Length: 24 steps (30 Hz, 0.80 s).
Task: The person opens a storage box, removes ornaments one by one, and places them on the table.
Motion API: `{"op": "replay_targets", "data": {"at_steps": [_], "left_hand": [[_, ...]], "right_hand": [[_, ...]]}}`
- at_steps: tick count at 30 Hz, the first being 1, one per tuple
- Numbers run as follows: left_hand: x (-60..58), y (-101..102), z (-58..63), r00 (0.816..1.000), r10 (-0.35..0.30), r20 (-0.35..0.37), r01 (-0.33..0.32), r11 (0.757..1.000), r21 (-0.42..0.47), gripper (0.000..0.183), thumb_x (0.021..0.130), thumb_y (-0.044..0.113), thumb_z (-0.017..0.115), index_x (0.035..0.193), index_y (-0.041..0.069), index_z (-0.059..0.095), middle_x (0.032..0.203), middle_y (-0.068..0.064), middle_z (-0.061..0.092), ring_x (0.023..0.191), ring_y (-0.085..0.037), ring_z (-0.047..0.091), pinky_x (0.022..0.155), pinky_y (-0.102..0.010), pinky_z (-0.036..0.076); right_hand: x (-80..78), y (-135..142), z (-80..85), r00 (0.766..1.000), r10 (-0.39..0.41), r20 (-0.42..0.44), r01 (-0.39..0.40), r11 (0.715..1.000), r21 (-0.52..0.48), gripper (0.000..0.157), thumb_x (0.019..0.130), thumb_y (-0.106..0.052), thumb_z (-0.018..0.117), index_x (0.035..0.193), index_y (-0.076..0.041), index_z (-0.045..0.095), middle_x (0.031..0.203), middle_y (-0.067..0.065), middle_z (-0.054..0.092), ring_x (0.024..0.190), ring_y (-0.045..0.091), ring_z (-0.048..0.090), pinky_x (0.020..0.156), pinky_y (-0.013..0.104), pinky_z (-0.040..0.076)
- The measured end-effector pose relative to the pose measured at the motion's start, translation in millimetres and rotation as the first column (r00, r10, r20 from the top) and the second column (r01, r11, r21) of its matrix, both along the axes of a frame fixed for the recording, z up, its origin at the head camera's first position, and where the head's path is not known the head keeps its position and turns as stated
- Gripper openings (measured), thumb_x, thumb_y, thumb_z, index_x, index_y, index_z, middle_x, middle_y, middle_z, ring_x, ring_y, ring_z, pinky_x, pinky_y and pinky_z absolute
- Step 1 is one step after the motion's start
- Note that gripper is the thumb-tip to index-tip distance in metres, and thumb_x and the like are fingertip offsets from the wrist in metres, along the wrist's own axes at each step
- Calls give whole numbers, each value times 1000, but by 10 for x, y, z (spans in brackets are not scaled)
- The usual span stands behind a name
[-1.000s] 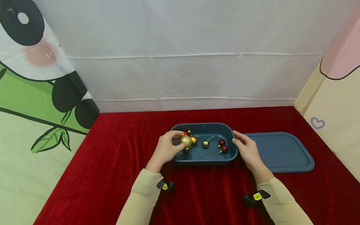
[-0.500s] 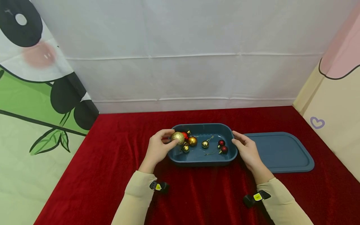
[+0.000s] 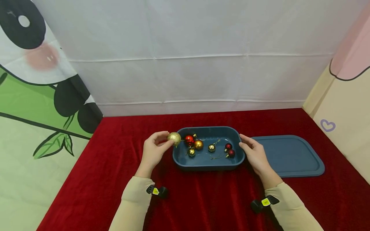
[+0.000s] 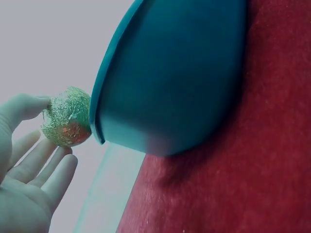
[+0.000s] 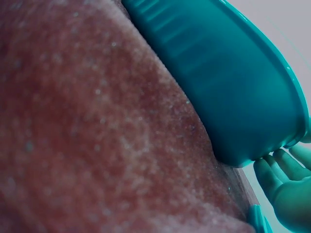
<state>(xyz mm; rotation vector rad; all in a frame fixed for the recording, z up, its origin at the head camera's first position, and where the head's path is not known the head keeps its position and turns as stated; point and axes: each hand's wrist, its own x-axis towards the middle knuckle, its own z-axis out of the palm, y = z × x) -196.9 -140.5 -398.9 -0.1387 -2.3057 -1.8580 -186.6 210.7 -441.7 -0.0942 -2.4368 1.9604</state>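
Observation:
In the head view, my left hand (image 3: pixel 153 150) pinches a gold glitter Christmas bauble (image 3: pixel 174 138) between thumb and fingertips, just outside the left end of a blue plastic box (image 3: pixel 208 167). The left wrist view shows the glitter bauble (image 4: pixel 68 116) right at the box's rim (image 4: pixel 97 107). My right hand (image 3: pixel 255 154) holds the right end of the box by its rim, fingers against the outside wall (image 5: pixel 243 97) in the right wrist view. Inside lie a bright red bauble (image 3: pixel 189 140), several smaller gold baubles (image 3: pixel 198 144) and two dark red ones (image 3: pixel 230 153).
A flat blue lid (image 3: pixel 289 157) lies right of the box, close behind my right hand. Red velvet cloth (image 3: pixel 138 128) covers the table. A white fabric backdrop (image 3: pixel 188 80) hangs at the back, with printed cloth panels on either side.
My left hand has carried the glitter bauble leftward from over the box's interior to just past its left rim, uncovering the red bauble. My right hand has stayed at the box's right end.

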Motion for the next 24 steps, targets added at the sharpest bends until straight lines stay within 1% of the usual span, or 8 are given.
{"op": "replay_targets", "data": {"at_steps": [1,3,7,14,19,24], "left_hand": [[-5,-14,-10,1000,8,3,-8,1000,13,39,80,10,75,115,2,62,116,-16,64,103,-20,63,81,-16,52],[-40,-54,-79,1000,22,-13,-22,999,43,39,79,11,76,114,2,63,115,-15,64,100,-14,63,82,-17,52],[-34,-86,-80,998,55,-24,-53,995,81,38,80,8,75,115,1,62,116,-16,63,97,-7,63,82,-16,51],[-9,-182,-54,995,95,-28,-92,992,84,37,82,6,72,117,0,61,116,-15,63,97,-6,62,83,-15,51],[21,-276,-48,993,114,-10,-113,990,85,37,82,9,73,117,2,62,113,-7,63,99,-6,62,83,-15,51],[36,-368,-56,991,134,1,-134,988,75,37,81,10,74,116,4,63,109,-1,63,98,-3,62,81,-15,51]], "right_hand": [[0,4,-1,1000,1,0,-1,1000,3,48,98,-22,50,144,-10,41,145,13,44,132,23,40,85,3,38],[3,6,3,1000,2,-6,-2,1000,10,49,98,-23,50,143,-9,41,145,13,44,132,24,40,85,3,38],[-7,12,-12,1000,-1,-14,1,1000,19,49,98,-24,51,143,-8,41,144,14,44,131,25,41,85,4,39],[-8,8,-18,1000,3,-17,-3,1000,25,50,98,-25,51,143,-8,41,144,14,44,130,24,41,85,3,39],[-13,9,-25,1000,3,-15,-3,1000,18,50,98,-25,51,143,-8,41,144,13,45,130,24,42,84,3,39],[-17,10,-29,1000,6,-21,-6,1000,17,50,98,-26,51,143,-8,41,144,15,45,129,24,42,84,3,40]]}}
